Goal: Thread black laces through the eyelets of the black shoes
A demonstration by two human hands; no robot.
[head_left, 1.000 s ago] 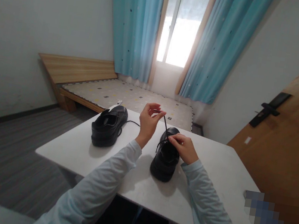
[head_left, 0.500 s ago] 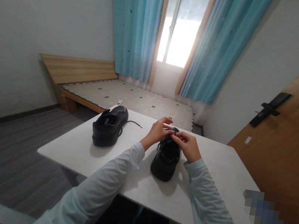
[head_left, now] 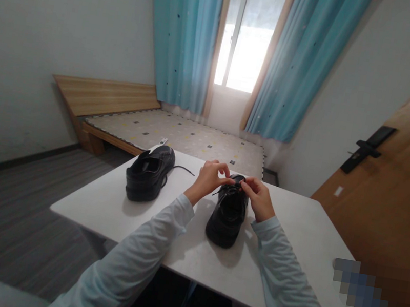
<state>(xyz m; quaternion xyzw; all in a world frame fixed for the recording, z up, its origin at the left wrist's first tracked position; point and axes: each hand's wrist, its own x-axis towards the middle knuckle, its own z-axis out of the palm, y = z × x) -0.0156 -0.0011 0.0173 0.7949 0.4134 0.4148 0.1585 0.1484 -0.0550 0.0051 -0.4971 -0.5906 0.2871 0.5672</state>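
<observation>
A black lace-up shoe (head_left: pixel 226 219) stands on the white table (head_left: pixel 285 239), its toe pointing away from me. My left hand (head_left: pixel 210 178) is at the upper left of its front, thumb and index finger pinched together on what looks like the black lace. On the other side of the toe, my right hand (head_left: pixel 259 196) pinches at the lace too, fingertips close to the left ones. Lace strands lie over the shoe's tongue. A second black shoe (head_left: pixel 146 178) sits to the left, one lace end trailing right on the table.
Beyond the table is a bed (head_left: pixel 188 135) with a patterned mattress and wooden headboard. A wooden door (head_left: pixel 396 194) is at the right. A pixelated patch covers something at the table's right edge (head_left: pixel 339 263).
My left hand has shifted slightly left, and its fingers are more curled. The fingertips of my two hands are a little farther apart. The shoes have stayed in place.
</observation>
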